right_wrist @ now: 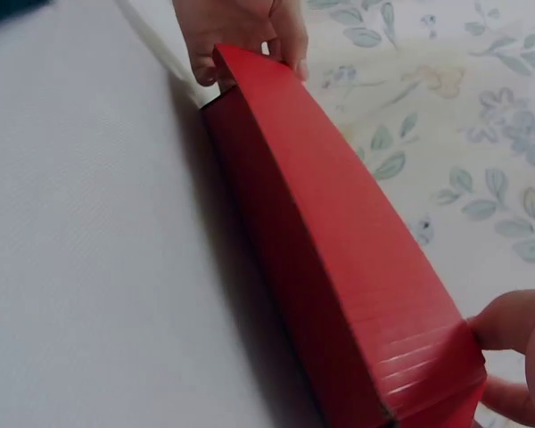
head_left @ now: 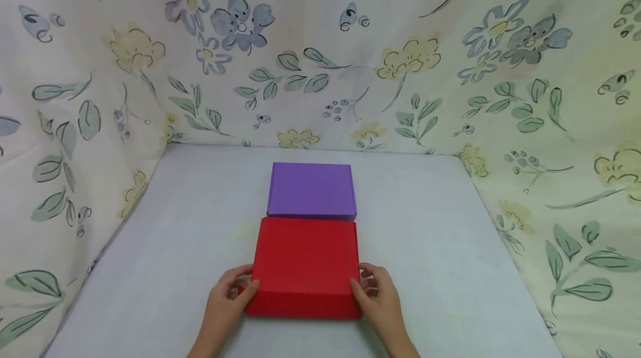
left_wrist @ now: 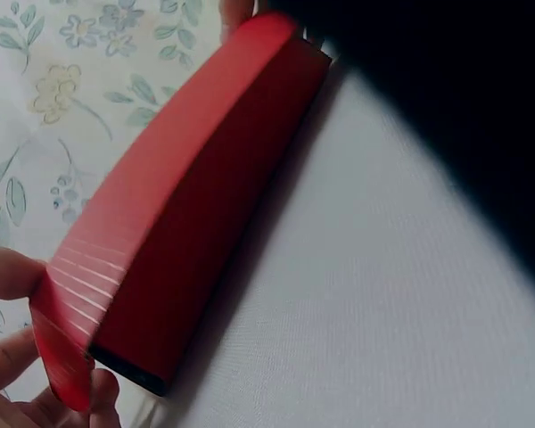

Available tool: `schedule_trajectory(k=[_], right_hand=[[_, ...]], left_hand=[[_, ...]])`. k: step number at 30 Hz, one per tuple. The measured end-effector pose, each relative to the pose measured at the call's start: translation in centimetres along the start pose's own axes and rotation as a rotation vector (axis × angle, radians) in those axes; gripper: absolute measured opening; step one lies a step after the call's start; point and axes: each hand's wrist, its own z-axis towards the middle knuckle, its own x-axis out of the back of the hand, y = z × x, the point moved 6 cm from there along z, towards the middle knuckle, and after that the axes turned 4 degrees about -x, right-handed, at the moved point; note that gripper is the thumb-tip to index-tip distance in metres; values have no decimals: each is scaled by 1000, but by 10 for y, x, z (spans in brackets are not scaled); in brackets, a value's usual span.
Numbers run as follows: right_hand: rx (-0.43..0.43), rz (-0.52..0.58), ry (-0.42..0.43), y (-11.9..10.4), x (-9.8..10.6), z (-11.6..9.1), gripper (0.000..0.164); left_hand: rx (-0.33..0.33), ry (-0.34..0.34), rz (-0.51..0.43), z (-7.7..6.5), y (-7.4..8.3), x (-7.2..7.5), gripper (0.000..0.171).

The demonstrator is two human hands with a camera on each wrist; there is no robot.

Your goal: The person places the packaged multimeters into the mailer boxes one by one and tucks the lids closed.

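A red cardboard box (head_left: 306, 258) lies flat on the white table in the middle of the head view. At its front left corner my left hand (head_left: 227, 297) pinches the lid, thumb on top and fingers curled at the side. My right hand (head_left: 378, 297) grips the front right corner the same way. In the left wrist view a side flap (left_wrist: 61, 352) of the lid stands out between the left thumb and fingers, away from the box's side. The right wrist view shows the lid's front edge (right_wrist: 339, 232) overhanging the darker front wall. The box's inside is hidden.
Right behind the red box lies a purple cardboard box (head_left: 311, 190), its lid down. The white table (head_left: 430, 224) extends to both sides. Floral cloth (head_left: 320, 96) hangs behind the table and along its left and right edges.
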Motion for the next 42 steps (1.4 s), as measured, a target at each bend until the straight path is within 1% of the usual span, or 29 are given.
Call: schedule_trajectory(k=[4, 7, 12, 15, 17, 19, 21, 23, 25, 27, 30, 32, 36, 39, 42], right_hand=[[-22, 16, -3, 4, -2, -1, 46], [-39, 19, -4, 6, -3, 0, 48], [-89, 14, -8, 10, -4, 3, 50], [-132, 16, -21, 10, -4, 3, 53], [-147, 1, -32, 10, -4, 2, 53], [-165, -38, -45, 9, -3, 0, 52], [-181, -105, -64, 8, 0, -4, 54], [-208, -161, -94, 8, 3, -9, 60], [-233, -180, -132, 7, 6, -14, 68], [-254, -169, -159, 6, 10, -18, 75], [-291, -115, -180, 3, 15, -21, 77], [-324, -77, -187, 4, 17, -22, 77], [-373, 14, -219, 7, 17, -24, 77], [-373, 39, -240, 10, 16, -23, 73], [-356, 44, -263, 13, 15, -21, 67]], left_hand=[[38, 1, -20, 0, -2, -2, 60], [49, 3, -20, 1, -1, -2, 61], [64, -9, -9, 2, -2, -3, 58], [75, -17, 21, 3, -3, -2, 57], [83, -15, 58, 3, -3, -2, 58], [89, -7, 107, 0, -2, 0, 59], [102, 3, 154, -4, -2, 2, 63], [115, 3, 195, -10, -3, 5, 68], [122, -6, 212, -15, -3, 8, 72], [127, -23, 206, -19, -2, 10, 75], [142, -46, 163, -23, 0, 11, 78], [159, -58, 129, -25, 1, 10, 77], [186, -72, 45, -27, 0, 8, 71], [195, -77, 6, -28, -2, 7, 69], [199, -82, 4, -28, -3, 7, 72]])
